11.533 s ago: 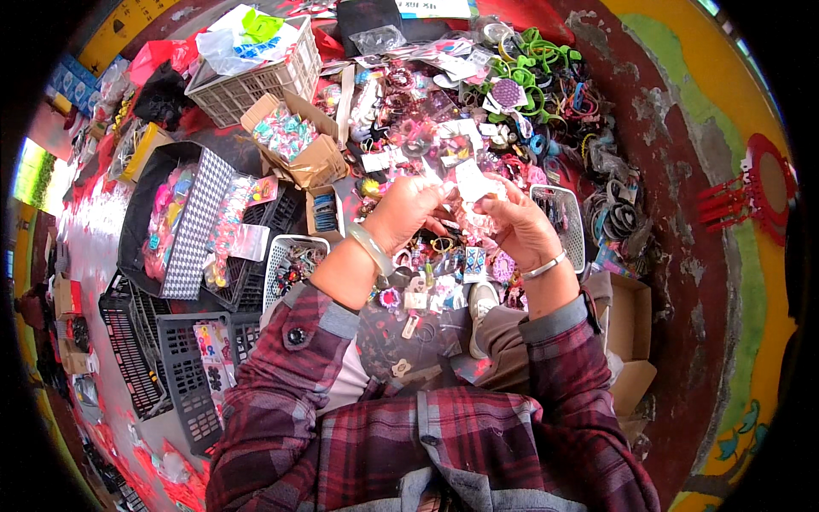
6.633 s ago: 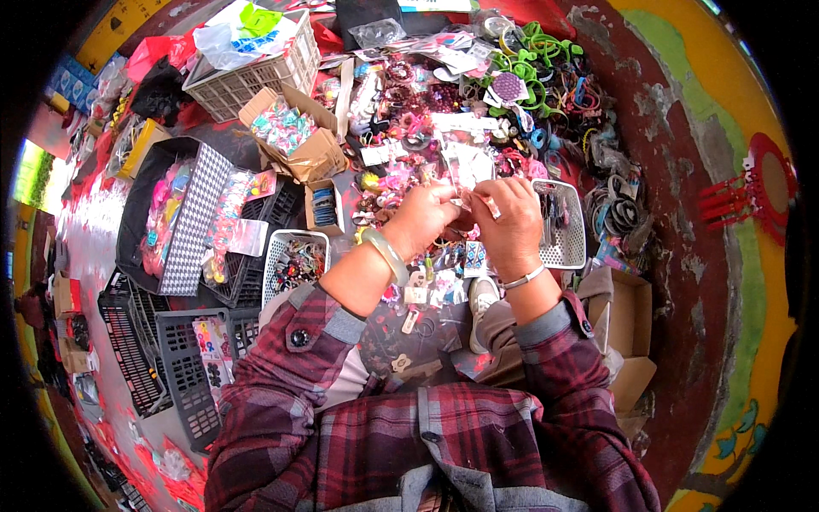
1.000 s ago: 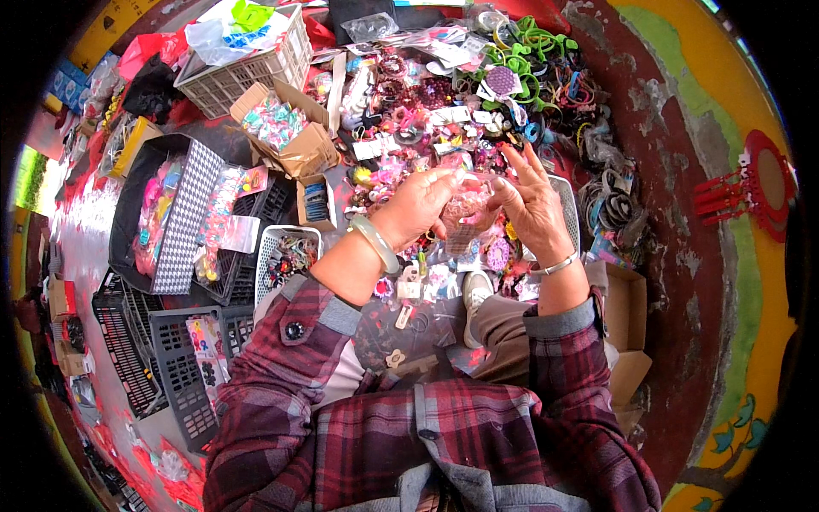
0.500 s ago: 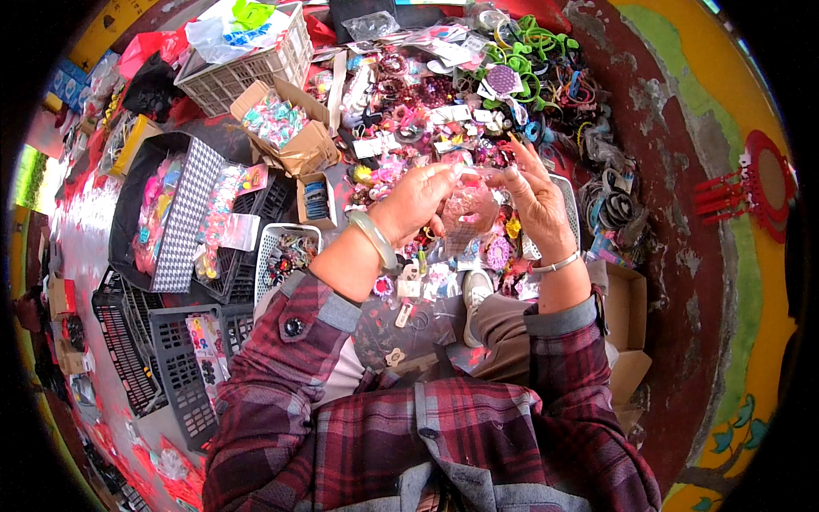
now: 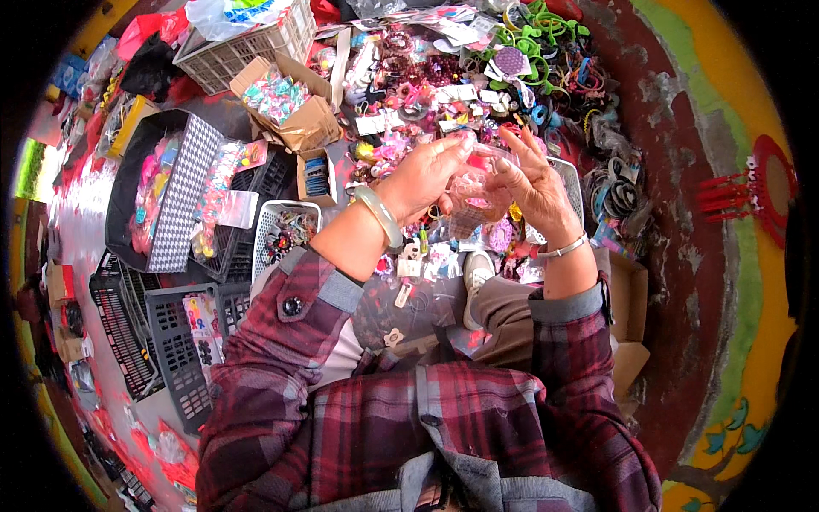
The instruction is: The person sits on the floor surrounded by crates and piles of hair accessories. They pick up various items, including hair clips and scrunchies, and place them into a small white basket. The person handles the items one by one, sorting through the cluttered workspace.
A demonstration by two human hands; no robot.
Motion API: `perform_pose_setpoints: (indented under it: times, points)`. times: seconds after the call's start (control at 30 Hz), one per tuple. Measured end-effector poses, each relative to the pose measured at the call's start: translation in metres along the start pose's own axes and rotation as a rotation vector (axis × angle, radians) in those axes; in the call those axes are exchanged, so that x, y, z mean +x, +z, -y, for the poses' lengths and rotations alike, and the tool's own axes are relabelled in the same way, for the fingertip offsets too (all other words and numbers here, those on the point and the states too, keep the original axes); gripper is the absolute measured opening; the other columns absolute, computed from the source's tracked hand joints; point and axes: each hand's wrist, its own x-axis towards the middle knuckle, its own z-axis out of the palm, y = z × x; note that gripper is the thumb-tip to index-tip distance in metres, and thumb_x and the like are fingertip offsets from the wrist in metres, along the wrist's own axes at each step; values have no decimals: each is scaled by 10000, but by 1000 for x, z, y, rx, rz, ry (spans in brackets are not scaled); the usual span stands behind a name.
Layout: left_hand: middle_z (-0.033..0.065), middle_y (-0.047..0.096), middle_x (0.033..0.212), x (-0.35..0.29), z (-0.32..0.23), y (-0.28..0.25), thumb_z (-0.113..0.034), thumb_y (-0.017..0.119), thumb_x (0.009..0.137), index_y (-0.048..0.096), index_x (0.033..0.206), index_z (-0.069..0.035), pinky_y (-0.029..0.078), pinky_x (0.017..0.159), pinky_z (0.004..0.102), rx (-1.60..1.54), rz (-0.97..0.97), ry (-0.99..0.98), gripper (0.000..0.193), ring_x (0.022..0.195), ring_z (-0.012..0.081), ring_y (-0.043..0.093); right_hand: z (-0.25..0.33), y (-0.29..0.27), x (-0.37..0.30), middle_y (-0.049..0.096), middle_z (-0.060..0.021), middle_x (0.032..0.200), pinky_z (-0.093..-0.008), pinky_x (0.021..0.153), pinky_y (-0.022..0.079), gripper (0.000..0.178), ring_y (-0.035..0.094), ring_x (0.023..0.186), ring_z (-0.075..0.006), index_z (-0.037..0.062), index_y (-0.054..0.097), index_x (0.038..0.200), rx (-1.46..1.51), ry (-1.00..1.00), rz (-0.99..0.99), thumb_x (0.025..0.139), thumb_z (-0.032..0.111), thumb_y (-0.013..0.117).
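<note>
A small clear plastic bag (image 5: 474,203) with something pinkish inside is held up between my hands, in front of my chest. My left hand (image 5: 422,177), with a pale bangle at its wrist, has thumb and fingers closed on the bag's left side. On the other side my right hand (image 5: 543,192), wearing a silver bracelet, has its thumb and a finger at the bag's upper edge, the other fingers raised. Below the bag spreads a pile of colourful hair accessories and trinkets (image 5: 409,154). What exactly the bag contains is too blurred to tell.
A white basket of small items (image 5: 288,243) stands left of my legs, and another white basket (image 5: 570,189) lies beyond my right hand. Farther left are a houndstooth-patterned box (image 5: 183,205), an opened carton (image 5: 307,128) and black crates (image 5: 175,341). Green headbands (image 5: 537,43) lie at the far right.
Both hands have shifted slightly to the right with the bag. The right fingers have come down over its upper edge, and the view has tipped a little.
</note>
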Motion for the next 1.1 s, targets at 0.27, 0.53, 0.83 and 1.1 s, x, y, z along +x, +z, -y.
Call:
perform_pose_setpoints:
  times: [0.27,0.53,0.83,1.1]
  points:
    - [30,600,869,1,-1,1,-332,362,949,531,1125,-58,392,376,160,-129,-49,-66,367,514,31,495,-2,3,3,436,-150,1305,-350,1011,288,335,306,1278,-255,69,678,951,285,-18,-76,856,364,551]
    - [144,612,971,13,-1,-40,-310,372,945,456,1168,-54,441,448,204,-552,-208,-58,350,696,166,615,-2,2,0,637,-86,910,-280,708,462,346,605,802,-165,42,583,1005,1027,475,45,850,351,568]
    - [159,592,1029,10,-11,-39,-307,358,949,472,1145,-39,505,510,232,-545,-138,48,351,789,199,632,6,21,3,634,-62,757,-291,649,511,96,629,708,-172,14,621,826,1101,515,235,782,96,644]
    - [172,586,1024,8,-14,-35,-301,407,936,466,1150,-22,535,595,245,-557,-100,26,357,841,206,623,9,23,2,650,-89,743,-254,564,489,115,614,600,-159,-21,632,845,1016,578,133,777,71,637]
